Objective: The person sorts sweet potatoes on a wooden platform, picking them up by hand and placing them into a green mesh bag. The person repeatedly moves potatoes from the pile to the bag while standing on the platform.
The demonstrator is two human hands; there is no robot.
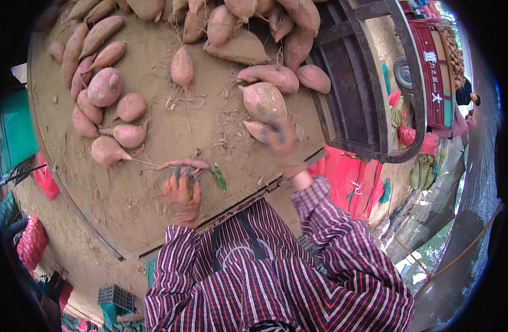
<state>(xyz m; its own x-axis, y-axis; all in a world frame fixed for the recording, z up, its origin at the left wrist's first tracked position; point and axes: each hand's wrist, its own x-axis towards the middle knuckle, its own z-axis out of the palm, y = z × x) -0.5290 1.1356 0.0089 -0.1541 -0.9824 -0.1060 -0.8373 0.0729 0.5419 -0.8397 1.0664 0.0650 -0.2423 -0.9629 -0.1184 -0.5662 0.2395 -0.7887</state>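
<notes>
My gloved left hand (pixel 182 199) rests at the near part of a dusty flat bed, its dark fingertips touching a thin sweet potato (pixel 181 164); whether it grips it cannot be told. A green leaf (pixel 218 179) lies just right of it. My gloved right hand (pixel 282 145), blurred, reaches over a small sweet potato (pixel 255 130), just below a large round sweet potato (pixel 263 101); its fingers partly hide the small one. A single sweet potato with roots (pixel 182 67) lies farther up the middle. Several others, among them a round one (pixel 105 87), lie grouped at left.
A sweet potato pile (pixel 237 41) fills the far side. A metal side rail (pixel 420 83) stands at right, and the bed's metal edge (pixel 254 195) runs before me. Red mesh sacks (pixel 349 178) are below right. A loaded red truck (pixel 432 74) and people (pixel 465 99) are beyond.
</notes>
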